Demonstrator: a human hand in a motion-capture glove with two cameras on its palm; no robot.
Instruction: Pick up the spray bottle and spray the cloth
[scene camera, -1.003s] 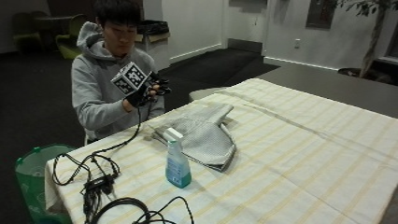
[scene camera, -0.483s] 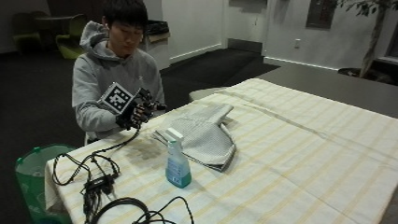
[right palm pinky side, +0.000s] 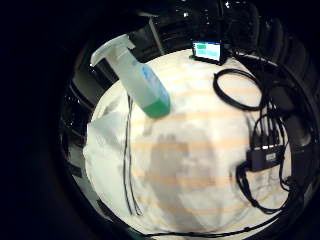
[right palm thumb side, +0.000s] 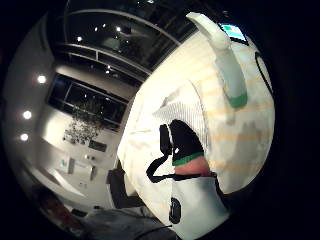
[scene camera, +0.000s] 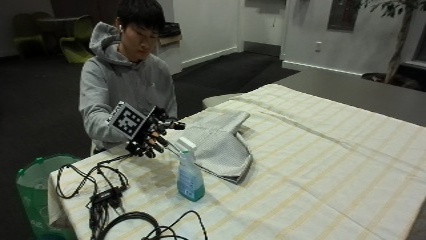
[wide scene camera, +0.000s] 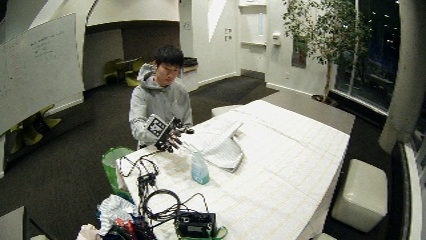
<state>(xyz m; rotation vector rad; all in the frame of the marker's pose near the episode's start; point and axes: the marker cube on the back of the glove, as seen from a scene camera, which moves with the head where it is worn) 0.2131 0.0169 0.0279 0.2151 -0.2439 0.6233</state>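
Note:
A clear spray bottle (scene camera: 190, 173) with blue-green liquid and a white trigger head stands upright on the striped tablecloth near the table's front corner; it also shows in both palm views (right palm pinky side: 136, 78) (right palm thumb side: 223, 59). A folded grey-and-white striped cloth (scene camera: 221, 143) lies just behind it. My gloved right hand (scene camera: 152, 136) hovers above the table, a little to the person's side of the bottle, fingers loosely curled and holding nothing. It does not touch the bottle.
Black cables and a small box (scene camera: 105, 196) lie on the table corner near the bottle. A green bin (scene camera: 34, 190) stands beside the table. A small screen device (right palm pinky side: 208, 51) sits at the table end.
My hand has come down from chest height toward the table and closer to the bottle. Bottle and cloth have not moved.

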